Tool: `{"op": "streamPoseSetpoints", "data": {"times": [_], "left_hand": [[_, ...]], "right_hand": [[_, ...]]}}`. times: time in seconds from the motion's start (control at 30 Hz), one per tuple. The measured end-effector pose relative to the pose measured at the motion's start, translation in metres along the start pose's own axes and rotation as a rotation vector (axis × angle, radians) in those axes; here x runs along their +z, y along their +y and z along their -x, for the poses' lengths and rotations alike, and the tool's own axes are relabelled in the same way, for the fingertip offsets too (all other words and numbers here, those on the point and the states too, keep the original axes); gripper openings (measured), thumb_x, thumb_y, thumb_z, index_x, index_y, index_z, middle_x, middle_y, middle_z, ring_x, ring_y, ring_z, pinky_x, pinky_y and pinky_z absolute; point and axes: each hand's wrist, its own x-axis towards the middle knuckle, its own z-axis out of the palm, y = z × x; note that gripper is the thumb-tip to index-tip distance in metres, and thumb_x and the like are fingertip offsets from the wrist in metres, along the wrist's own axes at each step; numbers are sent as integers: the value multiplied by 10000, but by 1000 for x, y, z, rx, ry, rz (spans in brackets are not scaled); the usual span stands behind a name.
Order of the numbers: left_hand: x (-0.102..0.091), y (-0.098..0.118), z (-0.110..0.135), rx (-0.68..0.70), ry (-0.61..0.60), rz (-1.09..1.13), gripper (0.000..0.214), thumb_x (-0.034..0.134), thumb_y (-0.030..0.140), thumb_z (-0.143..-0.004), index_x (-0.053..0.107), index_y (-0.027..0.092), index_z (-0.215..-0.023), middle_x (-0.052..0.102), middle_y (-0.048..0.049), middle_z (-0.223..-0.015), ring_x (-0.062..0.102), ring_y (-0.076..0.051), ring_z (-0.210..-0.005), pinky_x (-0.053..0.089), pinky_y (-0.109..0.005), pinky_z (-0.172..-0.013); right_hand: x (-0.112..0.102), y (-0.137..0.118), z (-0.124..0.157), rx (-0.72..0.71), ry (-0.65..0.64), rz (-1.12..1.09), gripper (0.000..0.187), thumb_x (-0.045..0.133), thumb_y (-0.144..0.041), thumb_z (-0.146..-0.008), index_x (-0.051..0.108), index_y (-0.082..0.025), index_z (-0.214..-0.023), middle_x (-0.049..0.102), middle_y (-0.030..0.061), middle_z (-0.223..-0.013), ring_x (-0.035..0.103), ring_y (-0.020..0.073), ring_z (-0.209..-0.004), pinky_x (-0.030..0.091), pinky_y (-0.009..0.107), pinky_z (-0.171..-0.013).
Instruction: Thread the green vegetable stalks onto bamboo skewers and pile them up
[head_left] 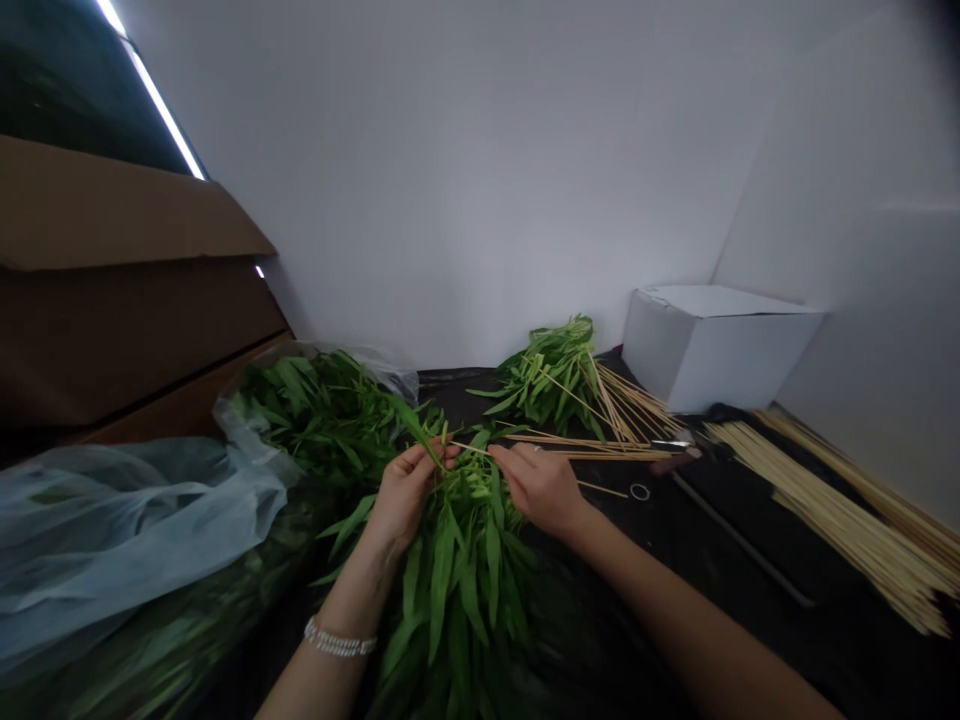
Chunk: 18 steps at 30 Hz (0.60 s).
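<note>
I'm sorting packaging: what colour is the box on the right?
The box is white; head view.

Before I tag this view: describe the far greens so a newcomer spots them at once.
Find the white box at right. Just left of it, beyond the right hand, lie the far greens in a leafy heap. Unlike the greens by the clear bag and the nearest greens, this heap has a fan of thin sticks spreading from its right side.

The leaves point(445, 580) lie left of the sticks point(832, 515).
</note>
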Motion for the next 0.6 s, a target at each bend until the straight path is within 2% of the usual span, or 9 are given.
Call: {"op": "streamPoseSetpoints", "data": {"times": [0.17,0.47,0.6], "left_hand": [[2,1,1,-7,19,-16,405,837,417,-574,751,166,-881,747,-54,-827,625,-105,-637,483,-208,-633],[5,4,4,-27,21,14,457,845,361,-563,742,165,-962,752,-55,-808,626,-109,-629,486,-209,-642],[5,4,4,-33,14,11,422,845,353,-563,751,157,-925,753,-60,-799,628,-108,-631,485,-209,-657]], "right_hand": [[-1,-4,0,-44,-15,46,317,414,-174,-930,635,-166,-1157,649,54,-778,589,151,-688,409,258,-624],[0,-3,0,-26,12,81,325,398,-161,-931,629,-169,-1160,659,48,-789,592,151,-698,401,270,-627],[1,-2,1,-5,-3,87,316,412,-163,-927,626,-175,-1158,657,47,-791,588,146,-702,397,261,-632]]}}
